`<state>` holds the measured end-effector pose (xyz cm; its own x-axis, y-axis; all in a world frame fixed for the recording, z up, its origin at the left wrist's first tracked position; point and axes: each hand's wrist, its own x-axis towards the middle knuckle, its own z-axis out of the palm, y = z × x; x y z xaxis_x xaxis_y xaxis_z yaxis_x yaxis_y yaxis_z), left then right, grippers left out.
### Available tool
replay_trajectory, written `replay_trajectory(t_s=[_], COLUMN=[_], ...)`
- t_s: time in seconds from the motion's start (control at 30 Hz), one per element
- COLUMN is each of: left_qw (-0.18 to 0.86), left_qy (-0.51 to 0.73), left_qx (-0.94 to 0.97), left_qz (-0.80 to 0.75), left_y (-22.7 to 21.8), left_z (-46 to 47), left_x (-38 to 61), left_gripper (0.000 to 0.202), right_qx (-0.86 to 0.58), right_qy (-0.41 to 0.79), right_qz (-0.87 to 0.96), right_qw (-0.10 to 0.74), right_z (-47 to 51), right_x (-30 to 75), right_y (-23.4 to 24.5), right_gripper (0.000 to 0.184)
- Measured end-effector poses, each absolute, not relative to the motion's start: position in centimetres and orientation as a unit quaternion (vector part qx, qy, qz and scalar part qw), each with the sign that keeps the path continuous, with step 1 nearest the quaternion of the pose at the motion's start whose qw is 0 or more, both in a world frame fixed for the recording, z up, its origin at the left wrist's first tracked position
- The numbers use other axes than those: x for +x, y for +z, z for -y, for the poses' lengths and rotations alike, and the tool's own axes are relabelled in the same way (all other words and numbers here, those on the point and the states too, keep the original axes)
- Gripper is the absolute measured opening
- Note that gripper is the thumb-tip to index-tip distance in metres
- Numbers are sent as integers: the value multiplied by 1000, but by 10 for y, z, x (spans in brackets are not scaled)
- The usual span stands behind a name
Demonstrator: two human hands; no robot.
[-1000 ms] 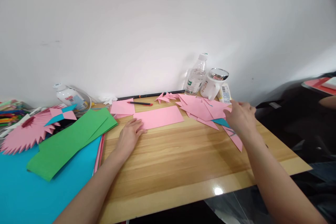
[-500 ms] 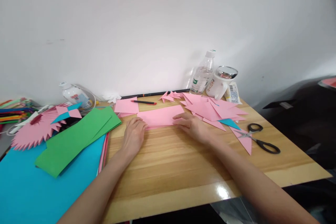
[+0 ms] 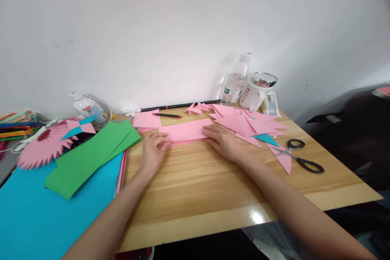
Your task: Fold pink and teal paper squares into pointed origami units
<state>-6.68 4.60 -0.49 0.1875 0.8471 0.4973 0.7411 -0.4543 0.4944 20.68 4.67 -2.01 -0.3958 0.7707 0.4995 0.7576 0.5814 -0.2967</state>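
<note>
A folded sheet of pink paper (image 3: 185, 131) lies on the wooden table, a second layer peeking out along its near edge. My left hand (image 3: 154, 148) grips its left near corner, thumb and fingers closed around the edge. At the right end, my right hand (image 3: 224, 141) has its fingers over the top of the sheet, holding it. Just behind the left end is a square pink sheet (image 3: 146, 119) with a black and red pen (image 3: 167, 115) across it.
Pink paper pieces (image 3: 234, 122) are heaped to the right, near scissors (image 3: 300, 156). Behind stand a water bottle (image 3: 234, 83) and a white mug (image 3: 254, 95). Green paper (image 3: 94, 158) overlaps blue sheets (image 3: 61, 219) at left, beside a pleated pink paper piece (image 3: 45, 148).
The fingers of my left hand have bent more at the paper's corner. My right hand has shifted slightly right along its end. The whole view has tilted a little.
</note>
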Motion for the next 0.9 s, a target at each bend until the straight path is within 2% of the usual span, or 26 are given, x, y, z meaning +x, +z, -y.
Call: replay_trajectory(t_s=[0.1,0.2,0.37,0.53,0.63,0.9], left_qw=[58,32,128,118,117,258], left_qy=[394,411,290,269,259,253], left_qx=[757,781,894,921,923,902], left_qz=[-518,-469,-318,-258,-260,-236], left_y=[2,16,28,14,13,18], left_z=[-44,-37,-19,10,24,20], left_x=[-64,-58,-63,-79,-77,-69], left_gripper=[11,15,13,20,19,17], right_qx=[-449,-426,-357,-328,-324,-327], right_qy=[6,-2,41,86,88,178], right_qz=[843,844,888,912,914,910], right_qw=[296,326,286,229,228,185], right_z=[-40,-34,-20,11,31,39], right_x=[203,195,191,192,181,151], right_y=[-11,1,18,18,14,13], right_gripper=[31,24,22,21,20,20])
